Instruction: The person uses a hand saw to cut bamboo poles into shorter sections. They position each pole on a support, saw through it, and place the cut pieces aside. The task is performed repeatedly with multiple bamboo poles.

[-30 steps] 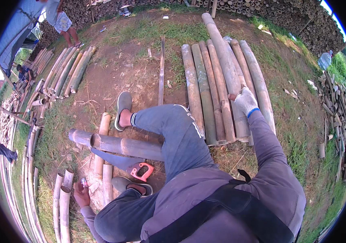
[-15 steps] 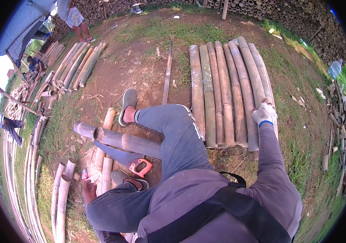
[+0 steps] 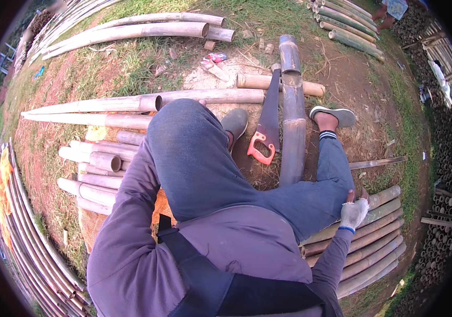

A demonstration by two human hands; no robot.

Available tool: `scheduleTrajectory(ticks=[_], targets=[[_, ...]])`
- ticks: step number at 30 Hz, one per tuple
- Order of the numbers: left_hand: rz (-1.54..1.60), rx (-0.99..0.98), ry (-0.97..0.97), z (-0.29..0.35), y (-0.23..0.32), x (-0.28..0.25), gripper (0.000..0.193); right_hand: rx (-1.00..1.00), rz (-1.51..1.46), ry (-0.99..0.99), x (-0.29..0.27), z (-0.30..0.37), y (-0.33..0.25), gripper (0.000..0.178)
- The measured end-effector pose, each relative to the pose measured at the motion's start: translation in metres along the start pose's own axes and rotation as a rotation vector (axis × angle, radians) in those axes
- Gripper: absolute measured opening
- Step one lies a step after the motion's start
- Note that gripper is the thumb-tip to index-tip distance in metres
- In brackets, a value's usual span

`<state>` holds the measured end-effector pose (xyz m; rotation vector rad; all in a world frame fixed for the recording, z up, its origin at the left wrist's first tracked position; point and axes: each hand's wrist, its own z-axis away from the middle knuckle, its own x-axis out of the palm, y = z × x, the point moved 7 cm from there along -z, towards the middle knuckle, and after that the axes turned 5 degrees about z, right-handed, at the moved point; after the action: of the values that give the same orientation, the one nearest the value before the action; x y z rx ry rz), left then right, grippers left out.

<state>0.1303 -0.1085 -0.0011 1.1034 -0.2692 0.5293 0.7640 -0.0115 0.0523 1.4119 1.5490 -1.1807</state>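
Grassy ground point(image 3: 152, 68) has swung round as we turned left: right hand point(image 3: 354, 213) half-curled, left hand point(image 3: 203, 101) mostly hidden, fingers' hold unclear, saw point(image 3: 270, 116) seemingly idle.

A dull mauve, long-sleeved shirt point(image 3: 260, 240), creased on the left sleeve point(image 3: 131, 195), lies under a wide black strap point(image 3: 263, 296). The trousers point(image 3: 199, 158) are faded blue-grey, one dark cuff point(image 3: 328, 135) white-striped; the slip-on shoes point(image 3: 339, 117) are grey-green. The right hand point(image 3: 357, 207) wears a whitish glove point(image 3: 352, 215) edged in blue.
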Motion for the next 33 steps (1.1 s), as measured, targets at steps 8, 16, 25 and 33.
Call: scheduleTrajectory(ticks=[8, 16, 25, 33], targets=[[-0.271, 0.07, -0.065, -0.028, -0.007, -0.003, 0.05, -0.519, -0.108, -0.37, 0.104, -0.018, -0.184, 0.049], [-1.365, 0.186, 0.426, -0.099, -0.027, -0.069, 0.062, -0.487, -0.045, -0.411, 0.164, 0.009, -0.185, 0.067], [-2.023, -0.015, 0.323, -0.208, -0.006, -0.137, 0.074, -0.363, -0.011, -0.475, 0.182, 0.002, -0.173, 0.067], [-1.828, 0.212, 0.335, -0.2, 0.047, -0.138, 0.081, -0.283, -0.051, -0.551, 0.187, -0.014, -0.188, 0.071]])
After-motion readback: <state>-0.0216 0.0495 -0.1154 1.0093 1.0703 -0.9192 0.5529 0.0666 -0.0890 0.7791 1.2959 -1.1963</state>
